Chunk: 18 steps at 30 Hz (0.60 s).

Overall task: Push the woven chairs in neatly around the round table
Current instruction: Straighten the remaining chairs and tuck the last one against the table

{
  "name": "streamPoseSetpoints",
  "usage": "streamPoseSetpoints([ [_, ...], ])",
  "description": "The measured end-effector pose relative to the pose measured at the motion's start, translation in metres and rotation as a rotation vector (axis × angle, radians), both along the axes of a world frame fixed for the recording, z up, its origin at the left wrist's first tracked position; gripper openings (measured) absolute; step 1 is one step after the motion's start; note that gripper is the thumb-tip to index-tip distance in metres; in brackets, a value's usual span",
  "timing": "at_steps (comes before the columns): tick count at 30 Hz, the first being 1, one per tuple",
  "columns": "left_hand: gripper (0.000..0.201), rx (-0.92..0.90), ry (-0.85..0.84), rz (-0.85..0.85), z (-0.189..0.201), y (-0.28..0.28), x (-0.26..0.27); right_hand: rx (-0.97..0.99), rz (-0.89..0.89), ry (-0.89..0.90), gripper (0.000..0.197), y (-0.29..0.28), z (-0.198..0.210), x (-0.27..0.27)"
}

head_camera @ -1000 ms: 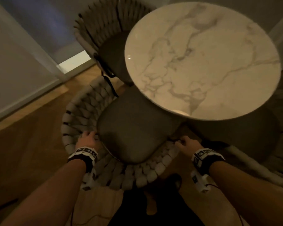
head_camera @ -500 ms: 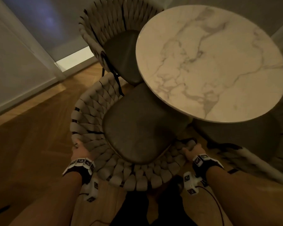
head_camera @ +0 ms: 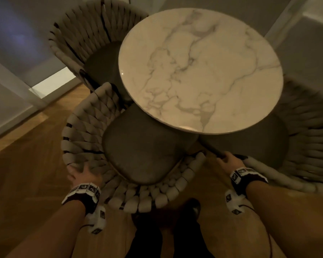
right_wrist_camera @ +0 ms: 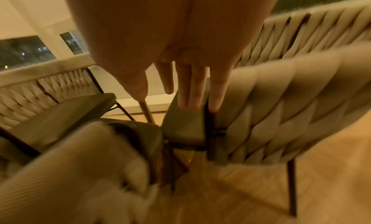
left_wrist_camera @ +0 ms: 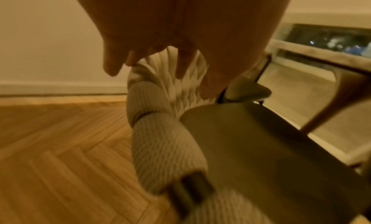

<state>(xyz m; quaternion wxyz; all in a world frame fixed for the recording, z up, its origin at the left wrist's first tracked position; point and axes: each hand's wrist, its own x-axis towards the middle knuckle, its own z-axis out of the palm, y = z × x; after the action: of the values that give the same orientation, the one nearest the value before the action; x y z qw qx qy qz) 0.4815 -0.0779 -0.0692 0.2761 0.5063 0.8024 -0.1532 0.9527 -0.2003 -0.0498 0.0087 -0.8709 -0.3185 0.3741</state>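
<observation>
A round marble table (head_camera: 199, 71) stands among three woven chairs. The near chair (head_camera: 86, 138) has its dark seat cushion (head_camera: 144, 151) partly under the tabletop. My left hand (head_camera: 80, 171) rests on that chair's woven back rim (left_wrist_camera: 160, 148), with its fingers (left_wrist_camera: 111, 65) loose and extended over the weave. My right hand (head_camera: 229, 161) touches the front corner of the right-hand chair (head_camera: 306, 138); its straight fingers (right_wrist_camera: 192, 91) lie against that chair's dark seat edge (right_wrist_camera: 184, 124) beside the woven side (right_wrist_camera: 281, 108). A third chair (head_camera: 93, 40) sits tucked in at the far left.
Herringbone wood floor (head_camera: 26, 174) lies open to the left. A white wall and skirting (head_camera: 7, 108) run along the left, with a window behind the far chair. My dark shoes and trousers (head_camera: 175, 229) stand just behind the near chair.
My right hand has let go of the near chair's right rim and moved right to the right-hand chair. My left hand stays on the near chair's back.
</observation>
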Motion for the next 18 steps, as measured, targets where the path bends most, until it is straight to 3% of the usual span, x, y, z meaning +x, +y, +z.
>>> streamPoseSetpoints([
  [3,0.071,-0.153,0.062,-0.26,-0.008,-0.019,0.018,-0.041,0.124,-0.215,0.063,-0.037,0.016,0.073],
  [6,0.054,-0.211,0.002,-0.508,-0.001,-0.043,0.051,-0.187,0.129,-0.291,0.078,-0.079,0.017,0.137],
  [8,0.043,-0.244,-0.089,-0.569,0.008,-0.058,0.079,-0.286,0.149,-0.273,0.082,-0.104,0.009,0.169],
  [10,0.041,-0.255,-0.164,-0.579,0.014,-0.069,0.105,-0.33,0.21,-0.263,0.074,-0.121,0.001,0.191],
  [13,0.056,-0.325,-0.286,-0.579,0.017,-0.08,0.151,-0.321,0.285,-0.233,0.054,-0.132,-0.007,0.206],
  [15,0.069,-0.401,-0.357,-0.604,0.02,-0.087,0.185,-0.305,0.316,-0.217,0.054,-0.135,-0.006,0.204],
  [18,0.083,-0.446,-0.247,-0.809,0.021,-0.094,0.22,-0.291,0.342,-0.217,0.055,-0.139,-0.004,0.203],
])
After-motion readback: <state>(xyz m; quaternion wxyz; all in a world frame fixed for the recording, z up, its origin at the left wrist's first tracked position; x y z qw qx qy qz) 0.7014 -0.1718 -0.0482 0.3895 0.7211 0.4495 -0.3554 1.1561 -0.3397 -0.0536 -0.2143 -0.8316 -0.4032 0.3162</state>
